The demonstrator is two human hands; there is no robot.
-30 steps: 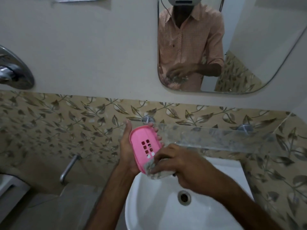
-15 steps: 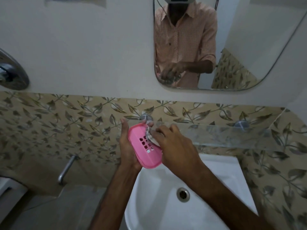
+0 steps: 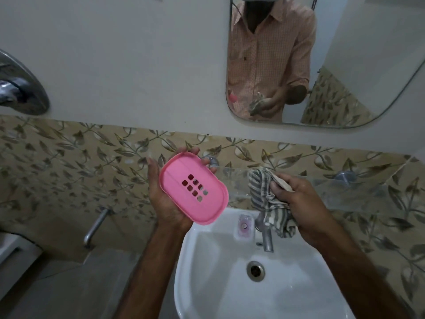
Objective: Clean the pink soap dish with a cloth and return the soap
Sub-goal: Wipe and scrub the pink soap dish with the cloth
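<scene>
I tilt the slotted pink plastic soap dish (image 3: 193, 188) in my cupping left hand (image 3: 169, 199) for inspection, right hand (image 3: 305, 203) clutching the striped cloth (image 3: 268, 199) apart.

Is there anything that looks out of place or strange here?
Only the soap: it lies on the sink rim beside the tap, not in the pink dish held by the left hand. The right hand holds the cloth apart.

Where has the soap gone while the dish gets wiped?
In the head view, the soap lies on the back rim of the white sink, just left of the tap and below the pink soap dish held in the left hand.
</scene>
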